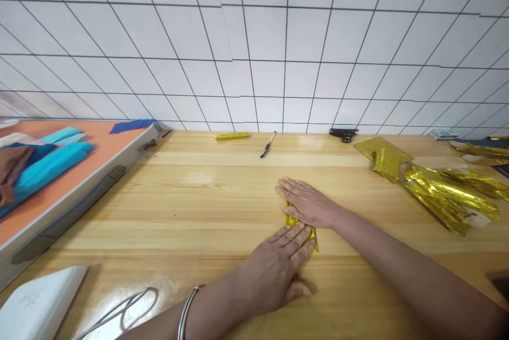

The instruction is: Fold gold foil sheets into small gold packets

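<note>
A small piece of gold foil [314,242] lies on the wooden table, mostly covered by both hands. My left hand [278,263], with metal bangles at the wrist, rests flat on its lower part, fingers extended and thumb apart. Just above, my right hand [306,202] lies flat over the foil's upper part, its fingers pointing left. Gold shows between the two hands and below the left fingertips. Neither hand grips anything.
A gold strip [231,137], a pen [268,145] and a black object [344,134] lie near the tiled wall. Gold foil sheets [449,191] are at right. At left are an orange surface [99,138] with coloured rolls, a white device [43,303] and a cable [127,303].
</note>
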Available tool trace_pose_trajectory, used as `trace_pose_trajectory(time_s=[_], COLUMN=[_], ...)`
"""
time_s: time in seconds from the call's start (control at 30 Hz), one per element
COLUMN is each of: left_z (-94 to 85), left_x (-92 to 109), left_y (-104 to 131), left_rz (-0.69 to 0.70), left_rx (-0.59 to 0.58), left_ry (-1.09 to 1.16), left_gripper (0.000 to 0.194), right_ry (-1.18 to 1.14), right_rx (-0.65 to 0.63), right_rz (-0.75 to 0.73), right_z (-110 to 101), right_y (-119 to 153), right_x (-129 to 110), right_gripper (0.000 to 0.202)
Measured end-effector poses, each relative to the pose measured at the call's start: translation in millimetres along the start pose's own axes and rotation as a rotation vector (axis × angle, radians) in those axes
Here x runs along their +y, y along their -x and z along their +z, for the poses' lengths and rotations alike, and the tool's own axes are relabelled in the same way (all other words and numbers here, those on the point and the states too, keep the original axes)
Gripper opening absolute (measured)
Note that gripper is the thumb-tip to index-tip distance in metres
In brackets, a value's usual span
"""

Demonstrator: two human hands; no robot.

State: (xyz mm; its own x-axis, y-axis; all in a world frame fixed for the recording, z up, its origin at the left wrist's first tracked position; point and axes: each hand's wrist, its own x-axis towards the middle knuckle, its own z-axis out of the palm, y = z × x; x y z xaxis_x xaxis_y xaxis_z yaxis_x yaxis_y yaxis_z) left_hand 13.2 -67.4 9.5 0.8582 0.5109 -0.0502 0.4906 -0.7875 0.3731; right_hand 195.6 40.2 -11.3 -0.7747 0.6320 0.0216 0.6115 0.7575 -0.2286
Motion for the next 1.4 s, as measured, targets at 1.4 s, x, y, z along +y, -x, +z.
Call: trace_pose_trajectory(time_s=[1.4], left_z=[6.2], left_x=[-0.9], left_y=[-27.7], left_rz=[-0.079], left_rx=[0.119], left_ry=[-0.050], left_gripper=[0.071], right_ry=[0.050], right_rx=[0.065], right_rz=[-0.039], right_z=[4.0], right_y=[-39.2], right_x=[28.8], right_gripper=[0.057])
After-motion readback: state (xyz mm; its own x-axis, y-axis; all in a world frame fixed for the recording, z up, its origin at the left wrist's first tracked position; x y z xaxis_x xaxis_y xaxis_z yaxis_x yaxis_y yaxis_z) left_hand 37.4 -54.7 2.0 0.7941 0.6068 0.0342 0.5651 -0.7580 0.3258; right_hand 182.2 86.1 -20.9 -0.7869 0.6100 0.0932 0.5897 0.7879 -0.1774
